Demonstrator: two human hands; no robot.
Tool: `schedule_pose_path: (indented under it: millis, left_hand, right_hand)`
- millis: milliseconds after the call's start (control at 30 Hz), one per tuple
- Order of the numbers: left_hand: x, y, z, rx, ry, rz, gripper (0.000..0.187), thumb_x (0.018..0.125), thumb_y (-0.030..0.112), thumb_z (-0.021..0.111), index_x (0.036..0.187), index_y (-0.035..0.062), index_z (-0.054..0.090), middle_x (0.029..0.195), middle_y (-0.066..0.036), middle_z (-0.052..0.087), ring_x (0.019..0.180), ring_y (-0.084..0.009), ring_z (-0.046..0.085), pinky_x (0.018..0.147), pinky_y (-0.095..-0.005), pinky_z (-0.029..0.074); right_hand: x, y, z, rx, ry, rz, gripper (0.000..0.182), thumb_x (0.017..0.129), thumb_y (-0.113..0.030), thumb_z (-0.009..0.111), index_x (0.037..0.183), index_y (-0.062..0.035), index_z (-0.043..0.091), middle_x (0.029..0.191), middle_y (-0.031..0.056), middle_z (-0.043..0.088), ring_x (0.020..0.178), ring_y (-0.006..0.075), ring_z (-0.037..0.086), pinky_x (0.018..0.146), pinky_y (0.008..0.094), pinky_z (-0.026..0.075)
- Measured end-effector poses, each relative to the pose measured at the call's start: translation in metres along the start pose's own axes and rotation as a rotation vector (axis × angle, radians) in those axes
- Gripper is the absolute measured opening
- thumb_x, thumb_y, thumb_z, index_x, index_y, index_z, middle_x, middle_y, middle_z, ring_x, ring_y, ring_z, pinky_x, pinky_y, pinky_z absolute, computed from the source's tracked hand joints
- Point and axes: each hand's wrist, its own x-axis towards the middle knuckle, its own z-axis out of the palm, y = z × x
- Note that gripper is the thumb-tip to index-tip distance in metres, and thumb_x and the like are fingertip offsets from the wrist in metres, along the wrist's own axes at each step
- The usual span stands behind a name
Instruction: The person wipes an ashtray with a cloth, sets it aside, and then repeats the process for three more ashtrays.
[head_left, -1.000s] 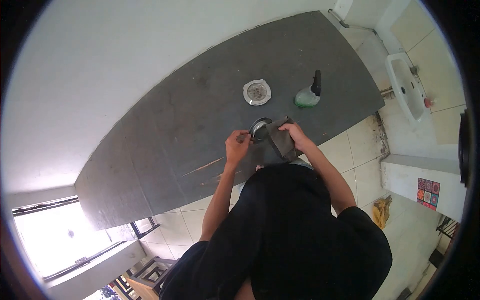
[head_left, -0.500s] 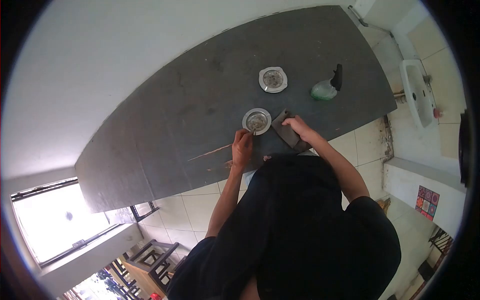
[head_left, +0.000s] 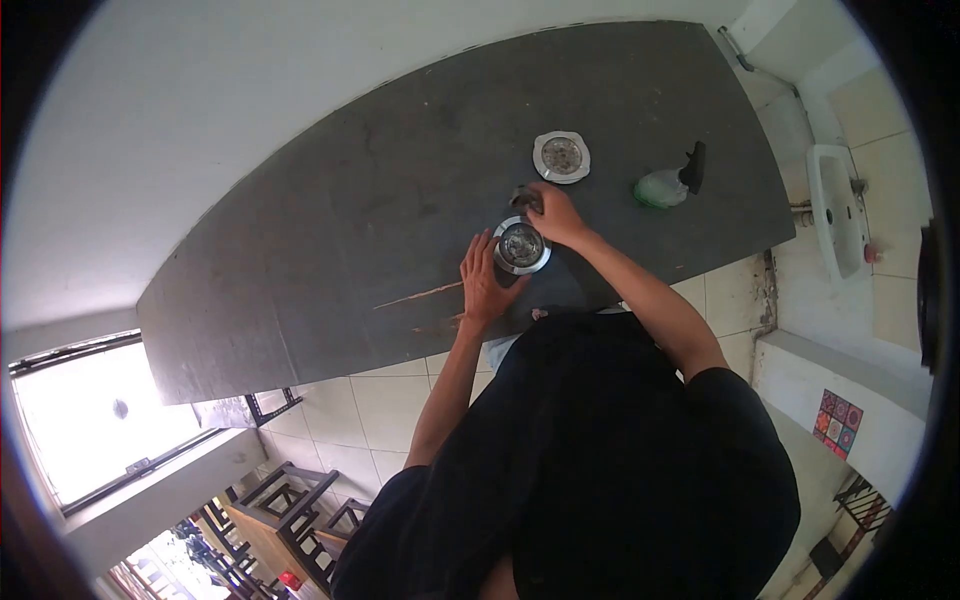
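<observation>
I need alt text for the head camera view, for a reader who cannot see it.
A person's left hand steadies a round metal sink strainer on a dark grey table, while the right hand presses a grey cloth beside it. A second strainer and green spray bottle lie beyond.

Single head-worn camera, wide fisheye view, looking steeply down.

The only view came from above the person's own head and shoulders, whose dark top filled the lower centre of the frame. The lens faced down and forward onto the dark worktop (head_left: 330,230), which ran diagonally from lower left to upper right at roughly arm's reach. Both hands, left (head_left: 484,284) and right (head_left: 556,214), sat near the frame's centre. Strong barrel distortion curved the worktop edges, and a black vignette ringed the frame. The periphery took in tiled floor, a window (head_left: 90,420) at lower left and a wall basin (head_left: 838,205) at right. No second view was supplied, so nothing overlapped.
</observation>
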Motion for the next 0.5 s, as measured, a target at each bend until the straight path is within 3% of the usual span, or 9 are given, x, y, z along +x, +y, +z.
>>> schedule_pose_path:
  millis: [33, 67, 167, 400, 500]
  left_hand:
    - [0.002, -0.002, 0.003, 0.027, -0.032, 0.004, 0.087, 0.078, 0.039, 0.093, 0.148, 0.0059, 0.055, 0.158, -0.018, 0.053, 0.151, -0.0400, 0.046, 0.123, -0.0546, 0.034]
    - [0.003, -0.003, 0.006, 0.055, -0.064, 0.007, 0.091, 0.078, 0.044, 0.093, 0.150, 0.0054, 0.054, 0.163, -0.016, 0.050, 0.155, -0.0385, 0.043, 0.124, -0.0531, 0.032]
    - [-0.002, -0.011, 0.017, 0.067, -0.073, -0.046, 0.094, 0.078, 0.049, 0.092, 0.153, 0.0061, 0.053, 0.161, -0.017, 0.053, 0.156, -0.0368, 0.042, 0.125, -0.0522, 0.031]
    - [-0.003, -0.007, 0.014, 0.078, -0.057, -0.038, 0.093, 0.080, 0.049, 0.091, 0.153, 0.0065, 0.053, 0.163, -0.016, 0.053, 0.157, -0.0356, 0.042, 0.125, -0.0518, 0.031]
    - [-0.003, -0.009, 0.017, 0.052, -0.058, -0.036, 0.093, 0.079, 0.049, 0.092, 0.153, 0.0070, 0.054, 0.163, -0.015, 0.053, 0.157, -0.0357, 0.041, 0.125, -0.0520, 0.030]
  right_hand:
    - [0.004, -0.002, 0.009, -0.076, -0.017, -0.172, 0.042, 0.087, -0.008, 0.075, 0.129, -0.0038, 0.072, 0.135, 0.0175, 0.069, 0.127, 0.0403, 0.062, 0.110, 0.0458, 0.052]
    - [0.006, -0.002, 0.015, -0.077, -0.024, -0.177, 0.042, 0.087, -0.008, 0.075, 0.129, -0.0038, 0.072, 0.135, 0.0175, 0.069, 0.127, 0.0403, 0.062, 0.110, 0.0458, 0.052]
    - [-0.002, -0.014, 0.021, -0.229, -0.297, -0.265, 0.044, 0.083, 0.006, 0.070, 0.126, -0.0032, 0.072, 0.137, 0.0068, 0.066, 0.129, 0.0326, 0.057, 0.113, 0.0437, 0.050]
    - [-0.022, 0.005, -0.003, -0.264, -0.277, -0.305, 0.047, 0.083, 0.006, 0.070, 0.129, -0.0035, 0.075, 0.134, 0.0074, 0.067, 0.128, 0.0317, 0.060, 0.112, 0.0426, 0.051]
    - [-0.045, 0.024, -0.018, -0.233, -0.181, -0.161, 0.051, 0.081, 0.009, 0.067, 0.130, -0.0029, 0.074, 0.133, 0.0090, 0.066, 0.124, 0.0341, 0.062, 0.111, 0.0427, 0.051]
